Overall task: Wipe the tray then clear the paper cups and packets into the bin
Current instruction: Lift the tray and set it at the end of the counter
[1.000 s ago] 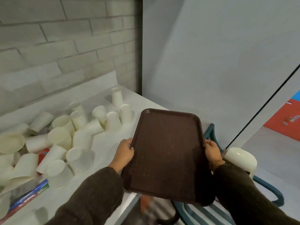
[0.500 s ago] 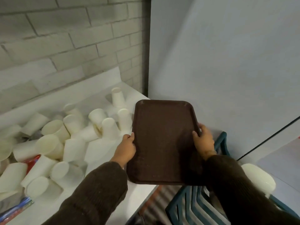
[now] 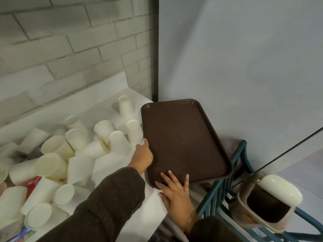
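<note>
So, the dark brown rectangular plastic tray (image 3: pixel 183 140) is set down on the right end of the white table (image 3: pixel 155 205), with its near right corner stuck out past the edge, over a teal metal frame (image 3: pixel 242 154). It's gripped at the left long edge by the left hand (image 3: pixel 143 157). One digit is seen up on the rim, and the rest are hidden under the tray. The right hand (image 3: pixel 176 193) is laid open on the near short edge, with its fingers (image 3: pixel 172 177) straight, spread and pressed on the tray's surface. A thin ring is worn on one of them. Both arms are covered by dark brown knit sleeves (image 3: pixel 108 206).

Just left of the tray, a heap of white paper cups (image 3: pixel 52 165) is spread over the table. Most are tipped on their sides and a few are stood upside down. A red packet (image 3: pixel 32 183) is wedged among them, and a blue-and-red packet (image 3: pixel 22 233) is seen at the bottom left. Lower right, below table level, a beige plastic bin with a cream swing lid (image 3: pixel 279 191) is parked by the frame. Behind everything, a pale brick wall (image 3: pixel 70 41) is met by a plain grey panel (image 3: pixel 244 67).
</note>
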The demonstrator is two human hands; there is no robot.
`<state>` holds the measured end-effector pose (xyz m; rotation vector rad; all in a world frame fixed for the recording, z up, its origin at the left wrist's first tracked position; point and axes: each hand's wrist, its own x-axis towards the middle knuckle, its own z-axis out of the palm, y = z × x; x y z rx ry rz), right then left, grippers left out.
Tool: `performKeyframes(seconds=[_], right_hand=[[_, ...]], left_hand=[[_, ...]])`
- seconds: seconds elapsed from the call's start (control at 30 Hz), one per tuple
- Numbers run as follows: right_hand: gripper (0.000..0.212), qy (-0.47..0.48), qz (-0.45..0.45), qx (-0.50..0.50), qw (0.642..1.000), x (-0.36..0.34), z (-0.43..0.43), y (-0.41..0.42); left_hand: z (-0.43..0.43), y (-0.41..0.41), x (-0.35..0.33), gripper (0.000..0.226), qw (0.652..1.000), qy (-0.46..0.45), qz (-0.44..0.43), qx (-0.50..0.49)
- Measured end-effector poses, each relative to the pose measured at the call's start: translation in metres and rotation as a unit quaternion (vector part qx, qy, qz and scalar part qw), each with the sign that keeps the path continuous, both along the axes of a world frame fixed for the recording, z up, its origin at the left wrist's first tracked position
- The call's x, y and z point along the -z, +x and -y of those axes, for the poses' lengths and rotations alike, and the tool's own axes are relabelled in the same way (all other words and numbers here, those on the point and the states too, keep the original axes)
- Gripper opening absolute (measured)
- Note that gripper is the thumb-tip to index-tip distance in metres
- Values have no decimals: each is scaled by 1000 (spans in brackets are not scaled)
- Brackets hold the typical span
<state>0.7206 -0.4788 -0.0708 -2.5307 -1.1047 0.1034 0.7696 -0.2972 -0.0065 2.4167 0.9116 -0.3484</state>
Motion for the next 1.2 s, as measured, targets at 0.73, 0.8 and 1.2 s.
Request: performKeyframes(seconds=[0.73,0.8,1.2], right_hand=[[31,51,-69,-26,996,8,-73,131],[35,52,-89,-37,994,7,-76,137],[44,69,-136,-154,976,-3,-106,124]], left_hand=[[-171,91,-26,71,981,192,23,18],[-175,88,-22,71,980,196,34,-7],[-191,1,-11,73,959,251,17,-129]])
